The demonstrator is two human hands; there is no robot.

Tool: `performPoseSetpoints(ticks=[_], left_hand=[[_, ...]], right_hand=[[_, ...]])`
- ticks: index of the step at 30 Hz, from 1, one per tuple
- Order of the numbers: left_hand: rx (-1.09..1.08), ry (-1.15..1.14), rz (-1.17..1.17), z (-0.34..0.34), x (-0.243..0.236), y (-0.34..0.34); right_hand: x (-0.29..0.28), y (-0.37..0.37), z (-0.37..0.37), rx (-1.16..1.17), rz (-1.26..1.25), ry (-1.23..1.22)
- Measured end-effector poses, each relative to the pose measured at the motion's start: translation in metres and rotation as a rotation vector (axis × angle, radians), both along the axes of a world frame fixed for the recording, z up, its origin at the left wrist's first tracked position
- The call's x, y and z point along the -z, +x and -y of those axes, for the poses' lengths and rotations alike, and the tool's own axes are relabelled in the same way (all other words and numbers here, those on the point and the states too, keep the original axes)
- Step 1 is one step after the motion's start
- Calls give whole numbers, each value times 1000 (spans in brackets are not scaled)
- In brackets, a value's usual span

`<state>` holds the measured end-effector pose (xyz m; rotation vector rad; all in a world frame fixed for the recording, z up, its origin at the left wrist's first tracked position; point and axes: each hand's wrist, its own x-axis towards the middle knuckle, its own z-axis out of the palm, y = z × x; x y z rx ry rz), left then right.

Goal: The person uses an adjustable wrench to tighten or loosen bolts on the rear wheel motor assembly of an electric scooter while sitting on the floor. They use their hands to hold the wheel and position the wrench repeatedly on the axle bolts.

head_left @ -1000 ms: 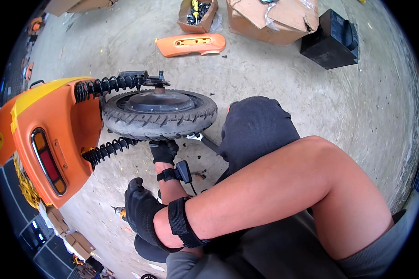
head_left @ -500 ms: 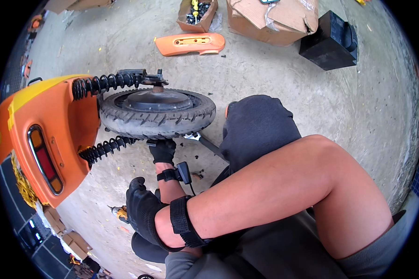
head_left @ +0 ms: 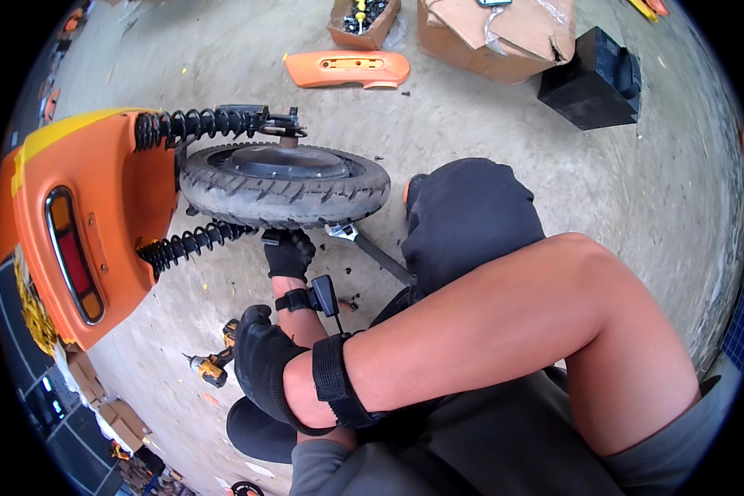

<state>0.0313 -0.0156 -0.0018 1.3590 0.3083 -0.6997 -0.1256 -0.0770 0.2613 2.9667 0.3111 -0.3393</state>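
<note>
My left hand (head_left: 290, 255), in a black glove, is at the near side of the scooter's rear wheel (head_left: 285, 198), just below the tyre and by the end of the lower spring shock (head_left: 197, 242). Its fingers look curled; whatever they grip is hidden. An adjustable wrench (head_left: 380, 258) is right beside it, jaws under the tyre's edge, handle slanting to my knee. My right hand (head_left: 266, 364), also gloved, crosses over my left forearm with fingers curled in, and its palm is out of sight. Close to it a yellow-and-black power drill (head_left: 215, 364) lies on the floor.
The orange scooter body (head_left: 83, 240) lies on its side at the left. Beyond the wheel are an orange plastic cover (head_left: 347, 69), a small box of bolts (head_left: 362, 30) with a yellow-handled screwdriver, a large carton (head_left: 496, 41) and a black case (head_left: 591, 81). Loose bolts dot the concrete.
The view has shifted, so the scooter and boxes sit slightly higher. My left hand shows more below the tyre. My right hand has shifted slightly right, uncovering more of the drill.
</note>
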Motion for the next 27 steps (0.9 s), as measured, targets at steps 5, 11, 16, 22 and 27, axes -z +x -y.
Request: performPoseSetpoints(ticks=[5, 11, 16, 22, 27], left_hand=[[7, -5, -1, 5, 2, -6], [-4, -17, 4, -3, 4, -8], [-19, -22, 1, -9, 10, -8], [-17, -25, 16, -9, 17, -12], [0, -26, 56, -10, 37, -13]], right_hand=[[2, -6, -9, -7, -17, -36], [4, -5, -17, -16, -25, -76], [13, 4, -18, -14, -31, -116], [17, -4, -23, -47, -37, -148], [24, -3, -32, -46, -74, -259]])
